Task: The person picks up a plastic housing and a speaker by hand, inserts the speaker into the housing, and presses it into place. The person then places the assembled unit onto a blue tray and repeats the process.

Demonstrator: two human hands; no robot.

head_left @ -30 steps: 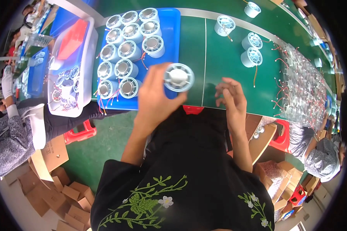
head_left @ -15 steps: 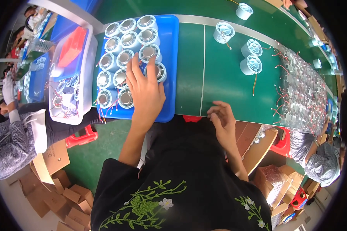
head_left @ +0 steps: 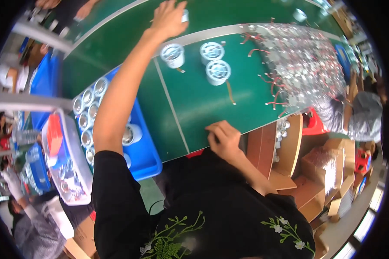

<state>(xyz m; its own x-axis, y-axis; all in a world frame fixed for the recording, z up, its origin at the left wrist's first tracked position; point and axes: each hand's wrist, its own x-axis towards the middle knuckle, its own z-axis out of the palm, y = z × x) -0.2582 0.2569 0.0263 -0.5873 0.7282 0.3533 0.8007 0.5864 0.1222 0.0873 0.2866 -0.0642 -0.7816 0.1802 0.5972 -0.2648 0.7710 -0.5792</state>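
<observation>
Green tabletop (head_left: 194, 112) carries white housings (head_left: 218, 72) near cardboard boxes (head_left: 311, 190).

Head-worn fisheye view, looking down, near green table (head_left: 190, 110)

Cup (head_left: 185, 16) mostly hidden by left fingers (head_left: 171, 6), 12 o'clock
Whether they grip it is too blurred to tell. The left arm (head_left: 118, 101) covers part of the blue tray (head_left: 150, 159) at 9 o'clock and its cups (head_left: 101, 86). A co-worker's arm (head_left: 85, 9) at 11 is cut off by the top edge; at 2, clear trays (head_left: 304, 67) blur together.
</observation>
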